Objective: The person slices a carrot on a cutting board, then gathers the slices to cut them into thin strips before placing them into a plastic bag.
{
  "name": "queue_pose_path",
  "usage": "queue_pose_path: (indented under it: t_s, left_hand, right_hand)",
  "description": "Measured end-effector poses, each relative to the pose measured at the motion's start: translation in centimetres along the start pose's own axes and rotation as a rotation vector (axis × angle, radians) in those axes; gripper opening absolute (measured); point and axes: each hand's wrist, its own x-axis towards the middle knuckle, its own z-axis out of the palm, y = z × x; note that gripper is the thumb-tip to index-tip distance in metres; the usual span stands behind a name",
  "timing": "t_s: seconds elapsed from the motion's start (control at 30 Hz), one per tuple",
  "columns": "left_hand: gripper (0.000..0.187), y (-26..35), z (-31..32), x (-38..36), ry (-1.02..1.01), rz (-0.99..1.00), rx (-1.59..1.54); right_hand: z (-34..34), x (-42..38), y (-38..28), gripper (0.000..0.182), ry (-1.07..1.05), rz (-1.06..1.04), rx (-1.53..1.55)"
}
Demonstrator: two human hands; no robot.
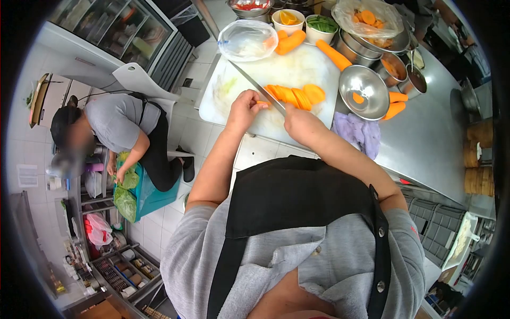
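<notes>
My right hand is wrapped round the handle of a long knife, whose blade slants up to the left over the white cutting board. Just left of the blade, my left hand pinches a small orange piece of carrot between thumb and fingers. On the blade's other side a row of overlapping carrot slices lies on the board. A peeled carrot rests at the board's far edge, and another carrot lies at its far right corner.
A clear plastic-lined bowl stands at the board's far left. A steel bowl, a purple cloth and more carrots are on the right. Farther left, a seated person handles green vegetables over a teal crate.
</notes>
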Motion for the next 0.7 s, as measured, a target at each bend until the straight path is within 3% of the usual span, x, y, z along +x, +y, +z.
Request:
queue_pose_path:
  t_s: [0.07,0.17,0.23,0.33,0.57,0.67,0.7]
  left_hand:
    - [0.028,0.1,-0.5,-0.1,-0.052,0.002,0.041]
    - [0.024,0.7,-1.1,-0.6,0.087,0.123,0.148]
    - [0.014,1.4,-1.2,-0.8,0.237,0.145,-0.042]
    - [0.01,6.2,-1.5,-0.1,0.253,0.114,-0.22]
    - [0.018,18.0,5.4,4.9,-0.171,0.212,-0.332]
    - [0.017,17.7,5.5,6.8,-0.024,0.665,-0.028]
    - [0.016,18.4,4.0,6.2,-0.034,0.515,-0.055]
  right_hand:
    - [-0.2,-0.5,0.3,0.024,0.056,-0.031,0.038]
    - [-0.9,-1.5,0.7,0.019,0.146,-0.107,0.089]
    - [-1.1,-2.1,1.6,0.019,0.224,-0.084,0.111]
    - [-2.3,-3.0,2.8,0.021,0.27,0.001,0.147]
    - [-3.2,-4.4,5.0,0.023,0.338,0.105,0.211]
    - [-3.1,-4.7,6.2,0.023,0.376,0.097,0.209]
    - [-2.9,-4.8,6.8,0.023,0.396,0.085,0.22]
